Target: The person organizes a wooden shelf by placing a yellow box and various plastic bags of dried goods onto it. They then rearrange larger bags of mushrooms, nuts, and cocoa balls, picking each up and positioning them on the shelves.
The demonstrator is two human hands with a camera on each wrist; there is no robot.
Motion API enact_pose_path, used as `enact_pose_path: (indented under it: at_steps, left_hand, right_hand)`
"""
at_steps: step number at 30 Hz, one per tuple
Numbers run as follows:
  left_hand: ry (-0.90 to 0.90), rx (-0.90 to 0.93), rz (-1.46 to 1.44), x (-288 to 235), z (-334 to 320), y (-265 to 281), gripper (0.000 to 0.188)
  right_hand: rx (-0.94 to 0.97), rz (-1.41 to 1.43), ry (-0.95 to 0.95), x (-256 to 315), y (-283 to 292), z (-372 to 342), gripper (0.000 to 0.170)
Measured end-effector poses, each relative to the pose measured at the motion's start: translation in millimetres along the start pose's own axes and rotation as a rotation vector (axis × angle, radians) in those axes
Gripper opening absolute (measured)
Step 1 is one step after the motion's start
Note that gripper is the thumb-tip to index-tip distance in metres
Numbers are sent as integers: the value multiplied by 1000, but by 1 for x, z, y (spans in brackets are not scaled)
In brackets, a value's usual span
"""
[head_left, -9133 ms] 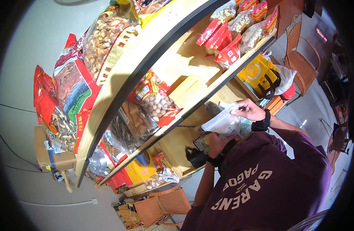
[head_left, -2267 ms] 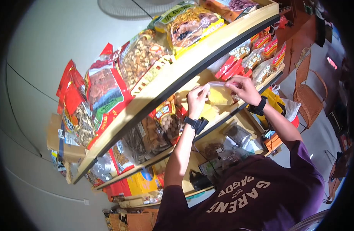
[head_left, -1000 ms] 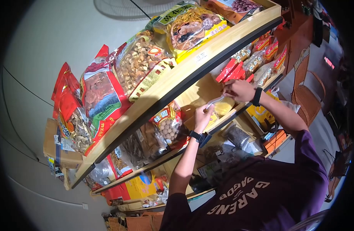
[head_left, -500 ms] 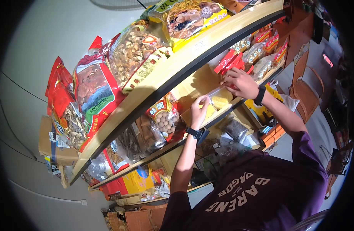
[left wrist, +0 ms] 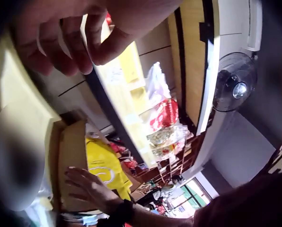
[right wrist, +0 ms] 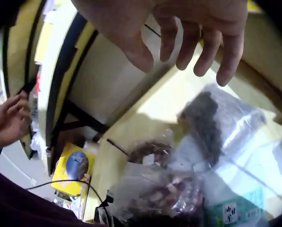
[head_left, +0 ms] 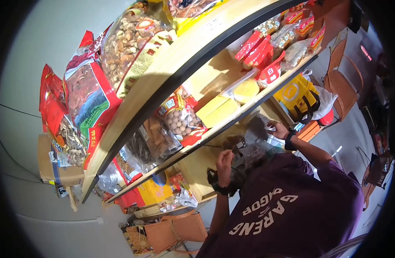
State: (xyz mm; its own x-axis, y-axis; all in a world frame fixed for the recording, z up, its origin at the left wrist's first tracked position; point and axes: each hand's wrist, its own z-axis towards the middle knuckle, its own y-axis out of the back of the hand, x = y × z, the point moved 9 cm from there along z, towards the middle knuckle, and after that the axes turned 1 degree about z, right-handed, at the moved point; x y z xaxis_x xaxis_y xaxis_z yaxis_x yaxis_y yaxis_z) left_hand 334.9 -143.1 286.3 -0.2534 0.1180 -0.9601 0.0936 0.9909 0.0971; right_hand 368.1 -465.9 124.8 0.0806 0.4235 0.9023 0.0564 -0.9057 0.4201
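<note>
My left hand hangs before the lower shelf with its fingers loosely bent and nothing in them. In the left wrist view the same hand is empty. My right hand reaches over the lower shelf beside a clear bag of dark goods. The right wrist view shows this hand empty, fingers apart, above that bag and not touching it. On the middle shelf a clear bag with a round yellow content lies beside yellow blocks.
Red-topped bags stand at the middle shelf's right end, and a bag of round brown goods on its left. A yellow bag sits past the lower shelf. Clear packets lie on the lower shelf. Large food bags line the top shelf.
Both hands have let go of the clear bag with the yellow content, which now lies on the middle shelf. They have moved down to the lower shelf, and the head view has shifted.
</note>
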Motion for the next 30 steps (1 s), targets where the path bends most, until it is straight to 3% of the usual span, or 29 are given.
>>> enact_pose_path:
  at_steps: [4,8,9,10,16,21,22,24,28,30]
  left_hand:
    - [156,-61,57,92,-54,34,20]
    - [308,-129,6,123,-103,45,22]
    - [341,-136,7,127,-111,46,23]
    - [342,-140,26,128,-118,45,23]
    - [437,-136,31,139,-147,39,26]
    - [445,-125,33,143,-162,34,24]
    - [456,-125,33,144,-163,32,24]
    - [475,-125,37,145,-167,33,24]
    - [492,-126,34,150,-168,30,25]
    - [498,-123,14,149,-168,27,26]
  right_hand:
    - [-57,-104,-273,-89,-15,11,54]
    - [-11,-251,-357,-132,-22,23,69]
    - [14,-346,-411,-121,-20,20,73]
    - [-20,-437,-325,-126,-27,26,76]
    - [9,-508,-436,-125,-56,12,86]
    - [-27,-522,-449,-146,-51,19,116]
    - [46,-483,-496,-143,-50,20,121]
    - [157,-375,-619,-139,-49,20,122]
    - [107,-399,-425,-153,-57,33,122]
    - [153,-337,-475,-175,-69,36,120]
